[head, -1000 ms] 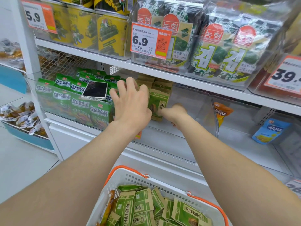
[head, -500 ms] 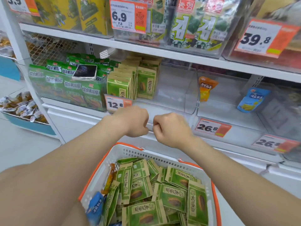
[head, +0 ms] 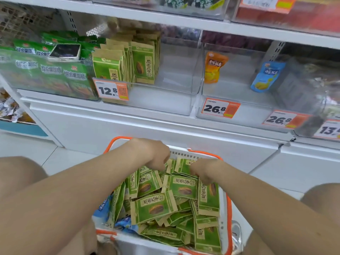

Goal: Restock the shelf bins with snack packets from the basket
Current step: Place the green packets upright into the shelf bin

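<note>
L hand point(head: 150, 153) fingers point(head: 161, 166) curled, on basket point(head: 223, 208) pkts point(head: 154, 207) — R hand point(head: 204, 171) pinching one

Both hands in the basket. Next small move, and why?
Probably close a grip on a few green seed packets and lift them out. The left hand and right hand sit on the pile at the far end of the basket, fingers hidden, and the 12.8 bin holds matching packets only on its left side.
</note>
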Demonstrator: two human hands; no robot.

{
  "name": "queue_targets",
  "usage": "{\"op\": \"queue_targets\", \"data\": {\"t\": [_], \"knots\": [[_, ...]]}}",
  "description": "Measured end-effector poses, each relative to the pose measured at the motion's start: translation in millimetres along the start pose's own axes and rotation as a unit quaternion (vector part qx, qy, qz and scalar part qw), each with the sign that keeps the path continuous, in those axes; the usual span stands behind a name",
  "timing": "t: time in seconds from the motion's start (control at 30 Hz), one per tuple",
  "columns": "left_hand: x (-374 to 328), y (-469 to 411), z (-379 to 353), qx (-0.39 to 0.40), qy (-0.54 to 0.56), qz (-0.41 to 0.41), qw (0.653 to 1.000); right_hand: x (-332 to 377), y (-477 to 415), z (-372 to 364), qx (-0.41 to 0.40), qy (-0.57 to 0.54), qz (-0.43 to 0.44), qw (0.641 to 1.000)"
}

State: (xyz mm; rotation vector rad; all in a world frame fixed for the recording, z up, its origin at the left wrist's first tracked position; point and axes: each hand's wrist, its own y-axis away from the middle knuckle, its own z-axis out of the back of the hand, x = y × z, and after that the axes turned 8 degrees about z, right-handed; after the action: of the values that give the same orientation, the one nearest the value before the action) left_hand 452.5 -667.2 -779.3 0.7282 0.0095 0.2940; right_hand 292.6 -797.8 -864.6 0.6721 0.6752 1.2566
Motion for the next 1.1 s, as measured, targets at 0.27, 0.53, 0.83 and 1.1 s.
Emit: {"op": "queue_targets", "data": {"t": [0.27, 0.53, 0.83, 1.1], "knots": [[-14.4, -8.0, 1.8, -0.016, -0.002, -0.035, 0.999, 10.9, -1.8, -19.6, 0.018, 0.085, -0.011, 0.996], [-18.3, -9.1, 4.1, -0.007, 0.000, -0.032, 0.999, 16.7, -0.8, -10.2, 0.012, 0.105, 0.027, 0.994], [2.9, -8.4, 9.8, 0.014, 0.028, 0.012, 0.999, 1.5, 4.8, 35.6, -0.072, -0.169, 0.071, 0.980], [38.7, -2.4, 11.4, 0.008, 0.288, 0.123, 0.950, 18.3, 2.0, 60.2, -0.202, -0.506, 0.111, 0.831]]}}
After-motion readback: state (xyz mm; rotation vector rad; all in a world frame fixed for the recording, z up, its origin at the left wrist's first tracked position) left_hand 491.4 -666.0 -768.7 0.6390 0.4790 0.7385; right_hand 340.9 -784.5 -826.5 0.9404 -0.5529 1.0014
